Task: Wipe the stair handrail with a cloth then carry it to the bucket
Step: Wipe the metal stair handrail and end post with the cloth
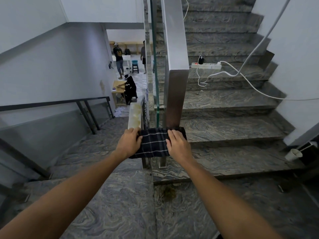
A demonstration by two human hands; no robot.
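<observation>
I am seeing the cloth (pixel 154 143) lying draped over the low horizontal end of the handrail (pixel 174 49), stretched between both hands. The left hand (pixel 129 143) is gripping the cloth's left edge, fingers curled over the top of it; the right hand (pixel 177 144) is pressing on the right side, fingers bent over the fabric, and the cloth's far right corner is sticking out beyond them, against the foot of the handrail. The cloth is dark, soft and folded into a rectangle, crossed by thin pale stripes in a check. The handrail is a flat, square-edged bar of brushed steel, rising steeply away from the cloth, then dropping as a vertical post. Just left of the handrail a greenish glass panel (pixel 155 66) is standing edge-on, held by a round metal fitting. Right of the handrail, veined grey stone steps (pixel 224 121) are climbing, with a white power strip (pixel 207 65) and its trailing cables lying on one.
</observation>
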